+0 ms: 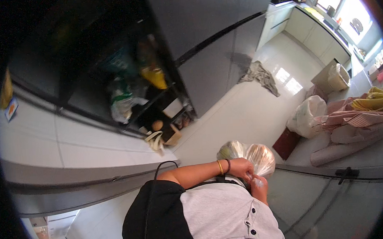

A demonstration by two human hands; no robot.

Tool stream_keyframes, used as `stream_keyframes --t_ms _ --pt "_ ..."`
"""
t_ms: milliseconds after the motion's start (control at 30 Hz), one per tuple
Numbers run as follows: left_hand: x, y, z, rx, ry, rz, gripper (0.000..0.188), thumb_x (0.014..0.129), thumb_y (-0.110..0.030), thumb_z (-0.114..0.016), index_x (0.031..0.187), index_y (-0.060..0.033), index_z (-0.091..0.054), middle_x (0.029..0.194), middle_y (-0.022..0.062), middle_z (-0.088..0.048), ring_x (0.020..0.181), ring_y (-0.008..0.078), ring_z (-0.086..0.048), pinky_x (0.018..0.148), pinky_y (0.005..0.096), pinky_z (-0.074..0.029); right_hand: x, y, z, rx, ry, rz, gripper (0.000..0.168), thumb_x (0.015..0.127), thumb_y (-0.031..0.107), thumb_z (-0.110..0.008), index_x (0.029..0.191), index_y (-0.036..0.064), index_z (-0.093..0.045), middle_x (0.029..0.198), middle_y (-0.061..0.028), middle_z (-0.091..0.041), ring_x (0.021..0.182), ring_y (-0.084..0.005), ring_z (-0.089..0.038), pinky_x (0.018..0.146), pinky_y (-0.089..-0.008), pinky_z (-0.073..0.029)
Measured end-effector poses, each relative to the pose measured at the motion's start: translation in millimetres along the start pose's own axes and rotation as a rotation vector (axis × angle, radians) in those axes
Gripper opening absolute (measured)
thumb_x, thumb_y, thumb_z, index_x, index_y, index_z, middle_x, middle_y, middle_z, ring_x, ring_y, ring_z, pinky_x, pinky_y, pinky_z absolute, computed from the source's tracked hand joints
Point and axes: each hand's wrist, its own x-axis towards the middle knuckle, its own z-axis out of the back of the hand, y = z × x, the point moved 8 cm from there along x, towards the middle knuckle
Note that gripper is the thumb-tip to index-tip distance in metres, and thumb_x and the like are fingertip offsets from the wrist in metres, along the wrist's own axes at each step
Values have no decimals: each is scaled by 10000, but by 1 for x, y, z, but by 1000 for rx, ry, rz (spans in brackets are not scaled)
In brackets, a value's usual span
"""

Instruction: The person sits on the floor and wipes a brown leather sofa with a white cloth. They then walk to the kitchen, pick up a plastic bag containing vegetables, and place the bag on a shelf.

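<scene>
Two bulging clear plastic bags hang in front of my body, low in the view. The one on the right [262, 156] has brownish contents, and the one on the left [232, 149] looks greenish inside. My left hand [244, 167], with a yellow bangle and a dark band at the wrist, pinches gathered plastic at the top of the bags. Close against it, my right hand [259, 186] grips the same twisted plastic, and a bit of film shows over its fingers. Whether the plastic is knotted is hidden by my fingers.
A dark open shelf unit [91, 95] holding bagged goods stands at left, beside a grey refrigerator [213, 32]. A crumpled grey cloth [259, 76] lies on the tiled floor [229, 113]. At right are a white-lined bin [306, 114], pink striped fabric [348, 119] and a glass door [326, 203].
</scene>
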Motion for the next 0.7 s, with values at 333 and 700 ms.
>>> stream_keyframes --t_ms 333,700 --pt "201 23 97 82 -13 33 292 737 -324 -726 800 -42 -683 807 145 -634 806 333 -620 704 434 -479 192 -8 135 -129 125 35 215 765 215 -699 905 53 -718 715 -188 -632 699 -358 -619 670 -426 -458" --pt "438 118 211 72 211 -93 307 750 -358 -731 816 -60 -701 836 121 -650 817 318 -625 726 425 -488 413 -72 237 -50 -25 -197 211 807 235 -647 855 34 -689 703 -230 -595 670 -406 -596 599 -444 -458"
